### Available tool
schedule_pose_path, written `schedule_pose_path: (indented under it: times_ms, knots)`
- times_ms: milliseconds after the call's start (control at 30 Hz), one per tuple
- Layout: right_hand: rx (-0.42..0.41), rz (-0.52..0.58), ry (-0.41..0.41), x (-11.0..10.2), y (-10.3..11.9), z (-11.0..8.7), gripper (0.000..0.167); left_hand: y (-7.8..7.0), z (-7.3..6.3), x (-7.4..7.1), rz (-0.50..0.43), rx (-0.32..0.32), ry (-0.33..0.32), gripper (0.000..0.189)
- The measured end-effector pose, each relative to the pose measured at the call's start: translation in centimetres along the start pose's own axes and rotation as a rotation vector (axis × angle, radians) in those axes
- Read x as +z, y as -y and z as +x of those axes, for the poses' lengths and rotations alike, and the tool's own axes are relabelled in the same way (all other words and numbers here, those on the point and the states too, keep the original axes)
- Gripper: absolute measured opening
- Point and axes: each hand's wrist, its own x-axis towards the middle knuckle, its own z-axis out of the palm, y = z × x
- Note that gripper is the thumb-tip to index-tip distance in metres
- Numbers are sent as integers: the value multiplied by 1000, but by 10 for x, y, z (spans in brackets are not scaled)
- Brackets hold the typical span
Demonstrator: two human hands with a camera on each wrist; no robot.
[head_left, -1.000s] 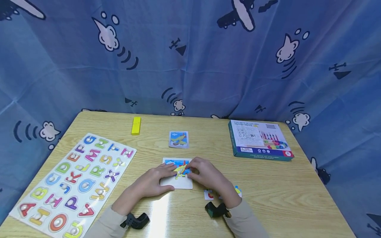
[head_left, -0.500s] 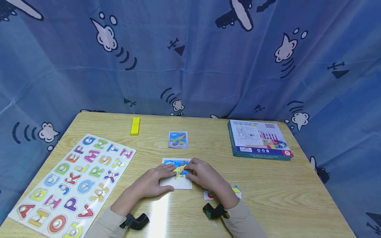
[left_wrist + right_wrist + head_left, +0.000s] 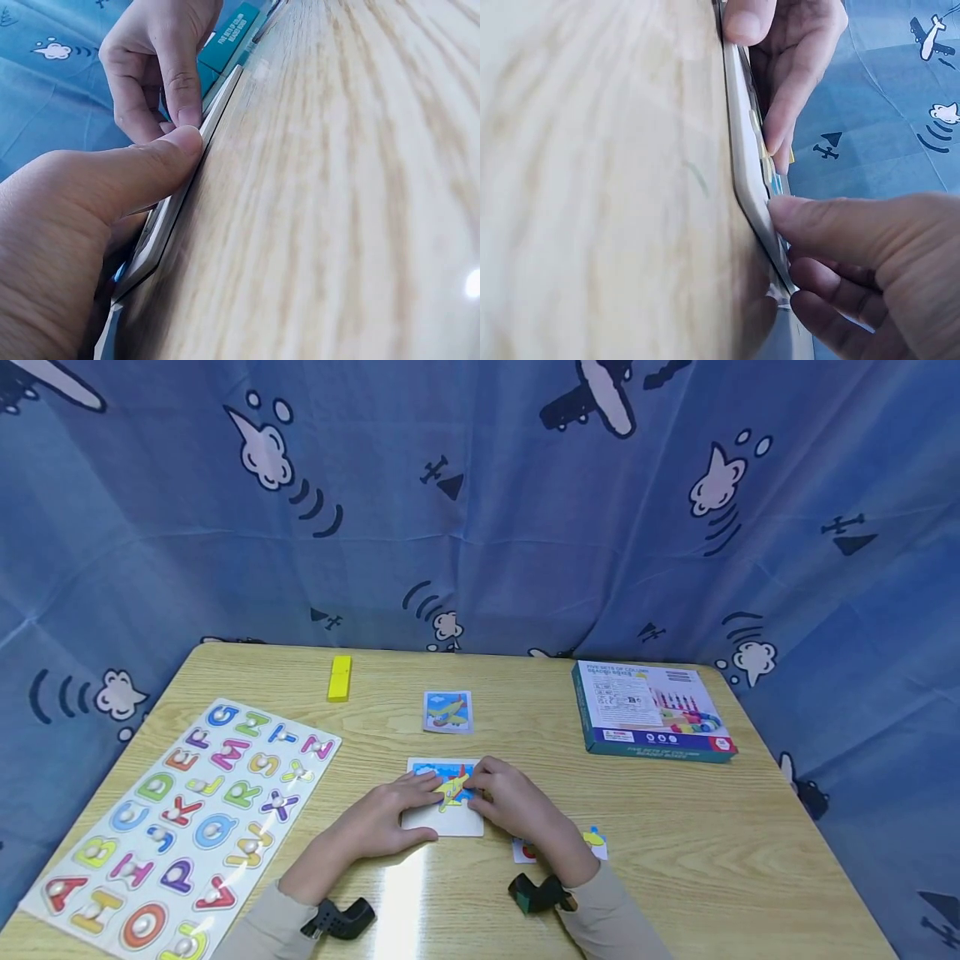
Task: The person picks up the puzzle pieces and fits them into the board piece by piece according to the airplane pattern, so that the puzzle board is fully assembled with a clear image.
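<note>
On the white puzzle board [image 3: 435,823], a yellow airplane picture [image 3: 450,790] fills the far half, while the near half is bare white. My left hand [image 3: 382,818] rests on the board's left side with straight fingers; in the left wrist view its thumb [image 3: 161,161] lies along the near edge. At the right side my right hand [image 3: 513,802] pinches a puzzle piece [image 3: 468,793] at the picture's edge, mostly hidden by the fingers. The right wrist view shows that hand's thumb [image 3: 810,215] against the board, its other fingers curled below.
Loose puzzle pieces [image 3: 596,841] lie by the right wrist. Beyond the board is an airplane picture card [image 3: 448,712]. A yellow block [image 3: 339,678] stands further back. An alphabet board [image 3: 180,818] covers the left side; a boxed set [image 3: 652,710] lies at the back right.
The right hand has shifted slightly left and nearer the picture, with small finger movements at the piece. The left hand stays in place on the board.
</note>
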Motion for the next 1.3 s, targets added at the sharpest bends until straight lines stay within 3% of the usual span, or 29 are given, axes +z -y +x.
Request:
schedule_pose_path:
  times_ms: [533, 833, 967, 1300]
  knots:
    - [0, -5, 47, 1, 3, 2, 22, 3, -1, 0, -23, 6, -20, 53]
    - [12, 2, 37, 1, 2, 1, 22, 9, -14, -8, -71, -92, -39, 58]
    - [17, 8, 37, -1, -1, 0, 22, 10, -18, -11, -79, -104, -42, 57]
    - [106, 181, 106, -17, -10, -18, 33, 9, -16, -10, -90, -106, -28, 57]
